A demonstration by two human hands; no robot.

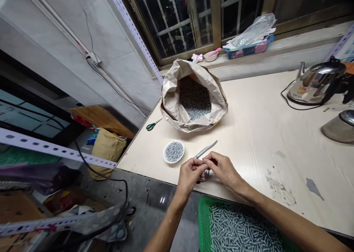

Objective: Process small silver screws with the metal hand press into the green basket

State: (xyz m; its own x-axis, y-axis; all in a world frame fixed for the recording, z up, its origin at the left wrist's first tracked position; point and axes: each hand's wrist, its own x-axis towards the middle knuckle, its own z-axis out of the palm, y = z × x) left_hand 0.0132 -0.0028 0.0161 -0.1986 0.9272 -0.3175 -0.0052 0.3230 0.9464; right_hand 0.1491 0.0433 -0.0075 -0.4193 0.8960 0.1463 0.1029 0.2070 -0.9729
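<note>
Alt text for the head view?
A person's left hand and right hand are close together above a pale tabletop, anything they pinch too small to identify. Nearby are a round white bowl and an open brown paper sack, both containing small silvery metal pieces; a green plastic basket below holds more.

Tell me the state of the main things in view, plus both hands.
Paper sack: open, metal pieces inside
White bowl: filled with metal pieces
Green basket: open-topped, holding metal pieces
Green-handled scissors: lying flat
Kettle: upright, lid on
Left hand: fingers bent, grip unclear
Right hand: fingers bent, grip unclear
</note>
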